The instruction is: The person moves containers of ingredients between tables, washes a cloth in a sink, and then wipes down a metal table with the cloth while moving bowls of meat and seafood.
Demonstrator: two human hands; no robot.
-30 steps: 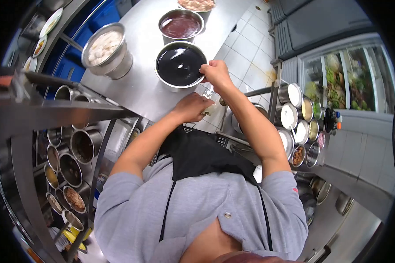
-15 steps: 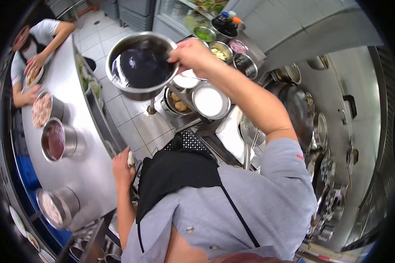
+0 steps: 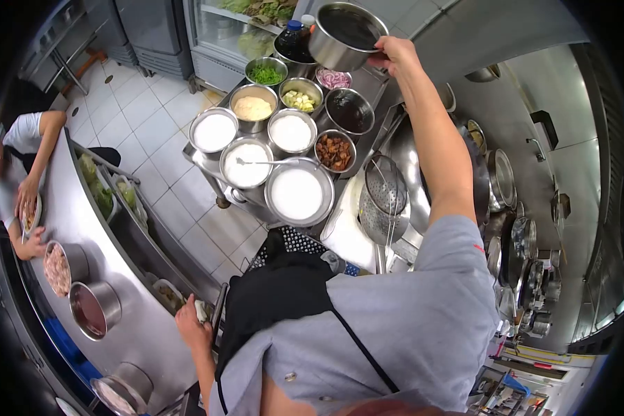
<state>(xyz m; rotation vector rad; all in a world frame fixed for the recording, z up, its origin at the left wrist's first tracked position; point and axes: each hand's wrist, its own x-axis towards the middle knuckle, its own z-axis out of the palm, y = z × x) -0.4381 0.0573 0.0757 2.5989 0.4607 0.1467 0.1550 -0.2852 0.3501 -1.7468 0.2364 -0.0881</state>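
Note:
My right hand (image 3: 396, 57) grips the rim of a steel pot (image 3: 329, 52) of dark liquid, held out at arm's length above the back of the ingredient table. Under and beside the pot are a container of sliced purple onion (image 3: 333, 78) and a bowl of dark sauce (image 3: 349, 111). Down at the left, my left hand (image 3: 193, 322) is closed on what looks like a crumpled white cloth (image 3: 202, 310), close to the steel counter's edge. Part of the cloth is hidden by my fingers.
Bowls of white powder (image 3: 298, 195), chopped greens (image 3: 266, 72) and browned pieces (image 3: 335, 151) crowd the table. A strainer (image 3: 385, 184) lies by the stove at right. Pots of raw meat (image 3: 57, 269) and red liquid (image 3: 90, 310) stand on the left counter (image 3: 145, 347), where another person works.
My right hand has carried the pot of dark liquid away from over the floor, to the back right above the ingredient table. The view has turned, showing more bowls. My left hand keeps its hold.

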